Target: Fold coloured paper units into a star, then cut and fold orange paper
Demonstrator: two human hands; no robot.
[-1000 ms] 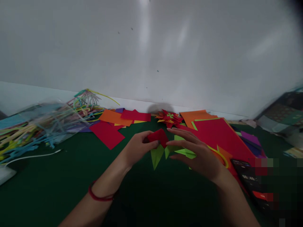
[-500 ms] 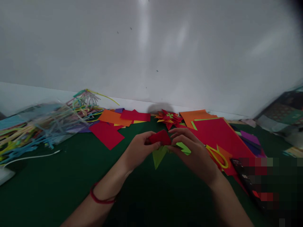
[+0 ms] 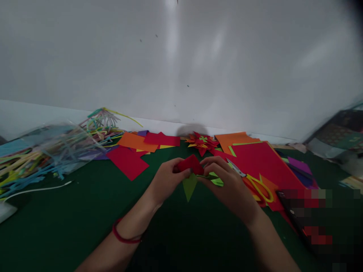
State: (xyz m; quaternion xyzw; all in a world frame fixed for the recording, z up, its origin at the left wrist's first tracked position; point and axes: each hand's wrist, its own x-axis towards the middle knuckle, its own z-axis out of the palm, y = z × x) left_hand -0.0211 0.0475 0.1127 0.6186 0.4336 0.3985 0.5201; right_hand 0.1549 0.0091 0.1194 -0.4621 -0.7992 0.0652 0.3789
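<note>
Close to the middle of the green table, my left hand [image 3: 168, 178] pinches a small folded red paper [image 3: 191, 164] between thumb and fingers. Pale green folded paper [image 3: 189, 187] hangs below it with a point facing down. My right hand [image 3: 224, 177] meets it from the other side, its fingers curled and closed on the folded paper, with bright green flaps [image 3: 216, 179] showing beneath them. How the red and green pieces join is hidden by my fingers. Just beyond my hands lies a layered paper flower [image 3: 202, 141] in red, orange and yellow with a green centre.
Loose red and orange sheets [image 3: 128, 161] lie to the left, beside a plastic bag of colourful pipe cleaners [image 3: 70, 141]. On the right are a large red sheet [image 3: 263, 162], yellow-handled scissors [image 3: 262, 189] and a black phone-like object [image 3: 293, 217]. A white wall [image 3: 181, 64] rises behind.
My right hand has shifted slightly left and its fingers have closed in on the red paper. More of the scissors' blades shows beside it. My left hand keeps its hold.
</note>
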